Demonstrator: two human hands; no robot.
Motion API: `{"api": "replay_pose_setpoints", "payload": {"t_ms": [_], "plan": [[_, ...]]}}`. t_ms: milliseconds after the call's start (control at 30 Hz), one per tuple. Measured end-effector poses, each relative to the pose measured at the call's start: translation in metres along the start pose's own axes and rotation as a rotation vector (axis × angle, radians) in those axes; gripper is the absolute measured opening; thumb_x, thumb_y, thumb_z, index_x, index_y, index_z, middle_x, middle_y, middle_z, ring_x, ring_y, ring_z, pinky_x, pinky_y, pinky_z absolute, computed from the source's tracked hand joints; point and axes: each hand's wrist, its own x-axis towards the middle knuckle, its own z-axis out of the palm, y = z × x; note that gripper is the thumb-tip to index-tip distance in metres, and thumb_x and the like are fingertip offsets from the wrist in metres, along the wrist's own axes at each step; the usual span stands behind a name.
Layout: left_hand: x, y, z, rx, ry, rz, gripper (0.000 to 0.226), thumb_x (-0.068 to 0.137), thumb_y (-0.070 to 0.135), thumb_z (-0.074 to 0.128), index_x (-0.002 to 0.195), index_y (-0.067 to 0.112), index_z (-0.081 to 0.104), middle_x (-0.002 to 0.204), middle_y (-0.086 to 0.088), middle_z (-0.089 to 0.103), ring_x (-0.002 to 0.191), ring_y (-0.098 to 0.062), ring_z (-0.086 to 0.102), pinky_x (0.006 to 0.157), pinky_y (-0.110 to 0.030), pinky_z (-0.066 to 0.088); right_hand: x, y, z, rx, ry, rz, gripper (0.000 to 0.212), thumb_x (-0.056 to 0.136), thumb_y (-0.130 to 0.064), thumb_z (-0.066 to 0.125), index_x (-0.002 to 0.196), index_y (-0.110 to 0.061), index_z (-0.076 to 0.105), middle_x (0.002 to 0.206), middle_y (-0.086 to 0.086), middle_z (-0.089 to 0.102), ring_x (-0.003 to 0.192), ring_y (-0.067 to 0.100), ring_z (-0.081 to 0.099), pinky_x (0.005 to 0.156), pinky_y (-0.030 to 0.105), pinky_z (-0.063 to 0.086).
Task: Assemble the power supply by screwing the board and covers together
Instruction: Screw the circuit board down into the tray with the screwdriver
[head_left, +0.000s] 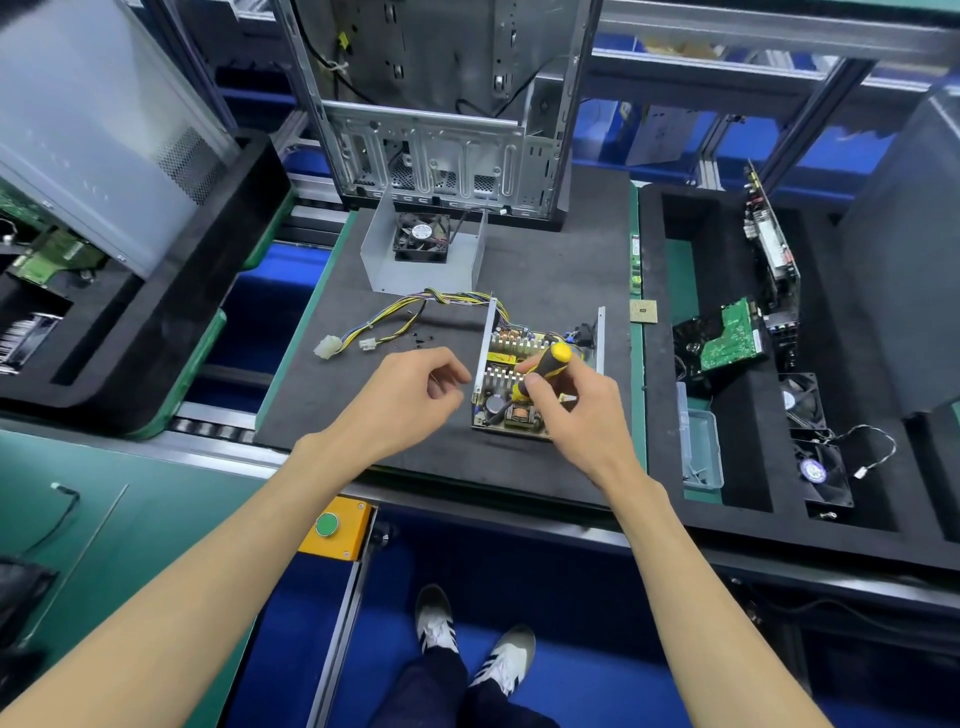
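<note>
Power supply (537, 374) sits open on the dark foam mat (561, 270), board exposed between two upright side walls. Right hand (576, 410) grips a yellow-black screwdriver (545, 366) over the board, tip hidden. Left hand (410, 395) hovers just left of the unit, fingers loosely curled, holding nothing visible. Wire harness (410, 319) trails left. Behind: grey cover (426, 254) with a fan (422, 238) inside, then an upright PC case (436, 104). Right tray (670, 364) holds a green board (730, 338), fans (823, 470), and a clear box (701, 447).
</note>
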Motion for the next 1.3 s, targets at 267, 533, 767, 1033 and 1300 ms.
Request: {"api": "replay_pose_setpoints", "payload": {"t_ms": [267, 533, 767, 1033, 1300], "plan": [[0.003, 0.008, 0.009, -0.123, -0.065, -0.005, 0.022, 0.082, 0.013, 0.081, 0.098, 0.025, 0.071, 0.078, 0.008, 0.071, 0.065, 0.001, 0.065, 0.067, -0.011, 0.051, 0.009, -0.014, -0.011, 0.325, 0.157, 0.107, 0.013, 0.095, -0.023, 0.057, 0.093, -0.023, 0.07, 0.068, -0.005, 0.061, 0.052, 0.009, 0.044, 0.047, 0.018, 0.036], [0.012, 0.019, 0.008, -0.126, -0.023, 0.03, 0.007, 0.089, 0.012, 0.073, 0.093, 0.016, 0.078, 0.073, 0.008, 0.074, 0.065, -0.003, 0.071, 0.071, -0.017, 0.056, 0.014, -0.023, -0.016, 0.463, 0.189, 0.116, 0.016, 0.096, -0.02, 0.053, 0.098, -0.012, 0.068, 0.061, -0.004, 0.053, 0.045, 0.011, 0.037, 0.038, 0.023, 0.029], [0.016, 0.017, 0.004, -0.595, 0.054, -0.13, 0.016, 0.092, 0.001, 0.066, 0.093, 0.011, 0.079, 0.074, -0.01, 0.074, 0.067, -0.018, 0.07, 0.067, -0.025, 0.059, 0.023, -0.017, -0.018, 0.667, 0.327, 0.197, 0.021, 0.091, -0.023, 0.054, 0.095, -0.009, 0.069, 0.057, -0.001, 0.048, 0.045, 0.013, 0.038, 0.038, 0.019, 0.03], [0.021, 0.018, 0.002, -1.054, -0.037, -0.228, 0.015, 0.091, 0.001, 0.068, 0.09, 0.008, 0.081, 0.091, -0.019, 0.076, 0.082, -0.025, 0.075, 0.074, -0.027, 0.06, 0.027, -0.014, -0.015, 0.883, 0.371, 0.314, 0.023, 0.087, -0.025, 0.057, 0.098, -0.01, 0.07, 0.059, -0.001, 0.05, 0.046, 0.011, 0.042, 0.037, 0.02, 0.033], [0.022, -0.002, 0.013, -0.752, 0.144, -0.344, 0.01, 0.092, 0.007, 0.068, 0.089, 0.01, 0.077, 0.073, -0.005, 0.075, 0.066, -0.016, 0.071, 0.061, -0.022, 0.057, 0.01, 0.003, -0.011, 0.192, 0.14, 0.04, 0.011, 0.091, -0.03, 0.059, 0.085, -0.026, 0.068, 0.076, -0.006, 0.069, 0.057, 0.013, 0.059, 0.052, 0.022, 0.047]]}}
